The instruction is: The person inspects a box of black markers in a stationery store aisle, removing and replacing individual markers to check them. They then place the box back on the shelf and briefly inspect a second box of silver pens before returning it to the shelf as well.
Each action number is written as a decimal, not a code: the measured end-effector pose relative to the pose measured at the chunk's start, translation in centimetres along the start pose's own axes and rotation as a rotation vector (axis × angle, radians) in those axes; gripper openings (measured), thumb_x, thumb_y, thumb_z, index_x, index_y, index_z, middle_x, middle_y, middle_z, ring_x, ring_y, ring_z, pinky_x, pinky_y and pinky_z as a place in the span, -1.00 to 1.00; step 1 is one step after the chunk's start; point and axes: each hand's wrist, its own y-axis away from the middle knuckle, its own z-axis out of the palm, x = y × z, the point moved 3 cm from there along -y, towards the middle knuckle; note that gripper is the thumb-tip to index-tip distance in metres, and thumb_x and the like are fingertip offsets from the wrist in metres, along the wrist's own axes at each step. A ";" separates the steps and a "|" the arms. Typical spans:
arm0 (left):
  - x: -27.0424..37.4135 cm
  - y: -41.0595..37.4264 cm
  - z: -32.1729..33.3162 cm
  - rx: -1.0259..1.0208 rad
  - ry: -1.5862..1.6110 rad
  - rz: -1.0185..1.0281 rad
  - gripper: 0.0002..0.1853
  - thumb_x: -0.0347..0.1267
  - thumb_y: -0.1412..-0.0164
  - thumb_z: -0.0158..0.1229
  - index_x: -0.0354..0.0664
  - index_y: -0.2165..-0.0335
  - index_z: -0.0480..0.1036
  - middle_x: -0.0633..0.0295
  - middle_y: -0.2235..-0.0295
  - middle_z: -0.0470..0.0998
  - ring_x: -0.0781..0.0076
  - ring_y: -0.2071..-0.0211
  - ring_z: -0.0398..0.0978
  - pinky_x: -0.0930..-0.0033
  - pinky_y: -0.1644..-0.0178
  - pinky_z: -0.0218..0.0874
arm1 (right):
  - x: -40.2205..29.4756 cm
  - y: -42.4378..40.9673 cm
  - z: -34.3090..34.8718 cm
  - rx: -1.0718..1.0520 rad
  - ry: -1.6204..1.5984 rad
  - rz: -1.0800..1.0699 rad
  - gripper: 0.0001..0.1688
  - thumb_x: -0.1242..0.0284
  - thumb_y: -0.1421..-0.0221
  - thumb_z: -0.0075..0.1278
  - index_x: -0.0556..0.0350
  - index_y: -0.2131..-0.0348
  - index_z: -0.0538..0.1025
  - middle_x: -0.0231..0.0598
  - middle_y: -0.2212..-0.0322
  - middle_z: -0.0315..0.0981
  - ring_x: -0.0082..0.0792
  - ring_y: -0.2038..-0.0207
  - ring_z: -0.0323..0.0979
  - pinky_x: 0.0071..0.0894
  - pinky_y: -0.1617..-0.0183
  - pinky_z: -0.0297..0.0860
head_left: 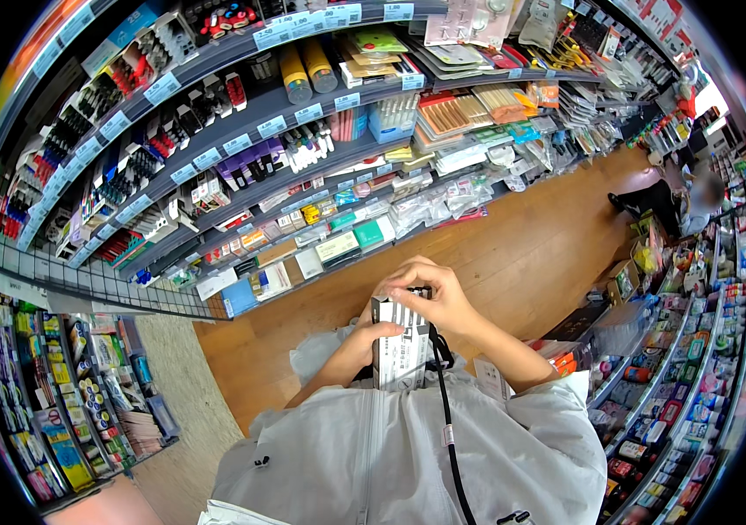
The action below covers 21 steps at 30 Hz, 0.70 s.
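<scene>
Close to my chest, a narrow black-and-white printed cardboard box (402,357) is held with one end towards the shelves. My left hand (363,341) grips its side, thumb lying across the printed face. Curled over the far end, my right hand (437,292) has its thumb and fingertips pinched at the box's top edge. Dark contents show in part at that end, but the fingers hide most of them. A black cord (450,436) runs down my light grey jacket (320,459), just right of the box.
Ahead, a long shelf unit (242,157) carries pens, markers, brushes and packaged stationery. A wire basket rack (84,289) juts out at its left end. More stocked shelves (648,420) line the right. Further along the wooden floor (511,230), a person (681,203) sits near cartons.
</scene>
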 end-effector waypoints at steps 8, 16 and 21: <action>-0.8 -0.8 -0.5 0.082 -0.031 -0.002 -0.37 -0.46 0.20 -0.01 -0.29 0.04 0.09 0.07 0.22 0.35 0.31 0.21 0.38 0.27 0.12 0.25 | 1.0 1.1 -1.3 -0.047 0.049 -0.043 -0.76 0.45 -0.04 -0.11 0.23 0.32 0.49 -0.22 0.33 0.39 -0.39 0.29 0.34 -0.42 0.17 0.24; -0.1 -2.7 -0.4 -0.039 0.024 0.015 -0.20 -0.43 0.26 0.01 -0.29 -0.05 -0.04 0.01 0.18 0.34 0.15 0.21 0.39 0.22 0.13 0.26 | 2.4 1.4 -3.6 0.111 -0.209 0.197 -0.78 0.50 -0.08 -0.17 0.31 0.38 0.46 -0.20 0.34 0.40 -0.44 0.26 0.36 -0.48 0.17 0.28; 1.3 -3.4 1.2 -0.120 -0.132 0.022 -0.13 -0.41 0.32 0.08 -0.25 -0.06 -0.06 0.08 0.14 0.29 0.31 0.16 0.34 0.32 0.08 0.21 | 0.9 0.7 -4.7 0.019 0.044 0.130 -0.80 0.44 -0.02 -0.07 0.24 0.47 0.50 -0.27 0.46 0.41 -0.45 0.37 0.34 -0.49 0.25 0.25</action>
